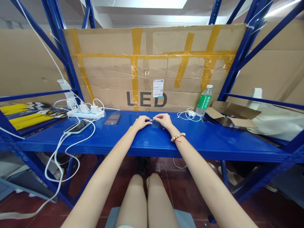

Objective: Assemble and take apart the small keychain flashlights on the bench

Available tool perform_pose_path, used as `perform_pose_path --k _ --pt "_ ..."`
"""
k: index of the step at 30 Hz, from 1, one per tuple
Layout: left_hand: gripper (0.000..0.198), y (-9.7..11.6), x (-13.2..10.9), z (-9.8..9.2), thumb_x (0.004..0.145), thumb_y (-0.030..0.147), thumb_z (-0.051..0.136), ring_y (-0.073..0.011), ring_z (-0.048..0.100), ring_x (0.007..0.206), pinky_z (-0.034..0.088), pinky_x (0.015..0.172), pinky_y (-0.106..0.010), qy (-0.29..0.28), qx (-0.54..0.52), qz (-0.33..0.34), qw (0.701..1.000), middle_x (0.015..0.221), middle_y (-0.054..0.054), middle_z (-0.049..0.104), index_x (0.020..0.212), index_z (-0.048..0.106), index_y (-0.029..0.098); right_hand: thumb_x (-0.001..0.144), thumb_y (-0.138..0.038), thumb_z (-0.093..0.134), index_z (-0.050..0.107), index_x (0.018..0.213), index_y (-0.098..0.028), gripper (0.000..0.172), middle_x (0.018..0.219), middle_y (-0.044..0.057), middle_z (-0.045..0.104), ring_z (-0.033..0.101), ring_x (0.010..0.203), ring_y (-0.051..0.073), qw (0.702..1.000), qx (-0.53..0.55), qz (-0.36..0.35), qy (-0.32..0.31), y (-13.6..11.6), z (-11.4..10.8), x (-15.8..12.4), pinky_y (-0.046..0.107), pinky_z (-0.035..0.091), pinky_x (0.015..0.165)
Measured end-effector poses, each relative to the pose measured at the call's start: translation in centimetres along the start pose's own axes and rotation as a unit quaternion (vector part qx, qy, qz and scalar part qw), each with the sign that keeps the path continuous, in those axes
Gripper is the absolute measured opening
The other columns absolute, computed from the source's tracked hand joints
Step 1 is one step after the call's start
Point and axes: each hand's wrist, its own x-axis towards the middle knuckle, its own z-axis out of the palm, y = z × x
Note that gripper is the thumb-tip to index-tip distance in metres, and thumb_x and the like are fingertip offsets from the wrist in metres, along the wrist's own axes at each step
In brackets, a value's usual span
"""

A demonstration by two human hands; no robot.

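Both my hands meet over the middle of the blue metal table [114, 136], close to its surface. My left hand [142, 122] is closed in a pinch, fingertips pointing right. Facing it, my right hand [164, 120] pinches from the other side, with a bead bracelet [178, 137] on the wrist. Between the fingertips shows a small, thin, shiny piece [152, 120], too small to name. A few dark bits seem to lie under my right fingers; I cannot make them out.
At left, a phone [78, 126] lies by a white power strip [97, 116] with trailing cables. A water bottle [204, 100], a charger cable [190, 114] and an open cardboard box [234, 118] stand at right. A taped cardboard sheet [106, 76] closes off the back.
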Motion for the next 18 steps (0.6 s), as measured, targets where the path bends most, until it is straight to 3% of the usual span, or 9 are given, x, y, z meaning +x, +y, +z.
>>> perform_pose_path --k 18 --pt "0.022 -0.41 0.29 0.21 0.074 0.040 0.060 -0.0178 0.059 0.083 0.044 0.072 -0.025 -0.008 -0.006 -0.001 1.000 0.085 0.000 0.068 0.085 0.069 0.023 0.069 -0.035 0.066 0.073 0.074 -0.020 0.018 0.074 0.003 0.071 0.063 0.070 0.016 1.000 -0.012 0.005 -0.005 0.24 0.07 0.00 0.023 0.046 0.062"
